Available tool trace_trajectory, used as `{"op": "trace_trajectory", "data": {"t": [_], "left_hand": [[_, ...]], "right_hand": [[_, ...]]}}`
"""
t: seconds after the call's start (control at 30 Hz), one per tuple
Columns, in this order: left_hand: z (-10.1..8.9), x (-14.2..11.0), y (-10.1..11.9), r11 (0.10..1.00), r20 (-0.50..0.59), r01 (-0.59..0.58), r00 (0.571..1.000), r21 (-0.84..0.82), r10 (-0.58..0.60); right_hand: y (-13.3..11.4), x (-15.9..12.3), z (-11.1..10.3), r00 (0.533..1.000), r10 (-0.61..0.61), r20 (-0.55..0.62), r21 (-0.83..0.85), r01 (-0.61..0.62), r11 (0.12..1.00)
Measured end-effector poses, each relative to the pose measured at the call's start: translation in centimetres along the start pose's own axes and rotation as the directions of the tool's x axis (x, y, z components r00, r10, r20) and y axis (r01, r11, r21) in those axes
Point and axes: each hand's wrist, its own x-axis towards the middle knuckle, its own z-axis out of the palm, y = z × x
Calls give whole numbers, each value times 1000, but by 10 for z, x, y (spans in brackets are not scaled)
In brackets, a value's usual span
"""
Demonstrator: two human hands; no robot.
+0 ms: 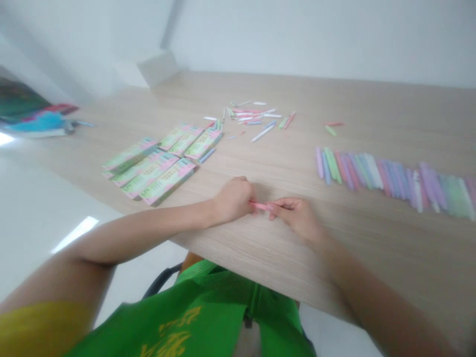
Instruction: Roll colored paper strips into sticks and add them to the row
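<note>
A slim pink pen (259, 205) spans the gap between my two hands, just above the wooden table near its front edge. My left hand (235, 199) is closed in a fist around one end of it. With thumb and fingers pinched, my right hand (293, 214) grips the other end. My fingers hide both ends of the pen. Off to the right lies a long row of pastel pens (359, 168), side by side, in purple, blue, green, pink and white. Loose pen parts (253, 116) are scattered beyond my hands.
Several green-and-pink boxes (169, 181) lie in two groups on the left of the table (297, 134). A red piece (335, 123) and a green piece (330, 131) lie apart at the back right. A white box-like block (158, 68) stands by the wall.
</note>
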Motion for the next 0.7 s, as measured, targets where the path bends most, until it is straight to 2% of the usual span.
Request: {"op": "trace_trajectory", "data": {"t": [0.1, 0.2, 0.27, 0.33, 0.4, 0.47, 0.53, 0.6, 0.7], "left_hand": [[1, 0, 7, 997, -23, 66, 998, 44, -65], [-8, -3, 16, 1000, 63, -16, 998, -21, 18], [-14, -5, 19, 992, 118, -47, 991, -120, 61], [-16, -6, 17, 965, 219, -7, 973, -262, 67], [-13, -3, 13, 924, 323, 68, 944, -377, 62], [-6, 4, 7, 901, 352, 155, 936, -404, -3], [1, 18, 3, 905, 289, 236, 948, -355, -133], [5, 36, 4, 940, 152, 251, 964, -233, -220], [7, 72, 19, 978, -72, 207, 976, -6, -207]], "right_hand": [[-7, -3, -4, 997, 82, -12, 73, -81, 994], [-11, -5, -7, 993, 111, -25, 78, -109, 991], [-12, -4, -8, 992, 125, 4, 70, -125, 990], [-10, -2, -9, 989, 138, 58, 89, -143, 986], [-7, 3, -14, 988, 142, 65, 190, -152, 970], [-4, 11, -24, 980, 195, -46, 330, -170, 929], [-2, 19, -39, 936, 247, -250, 408, -130, 904], [1, 27, -56, 869, 247, -430, 402, -60, 914], [6, 35, -71, 784, 210, -584, 324, -12, 946]]}}
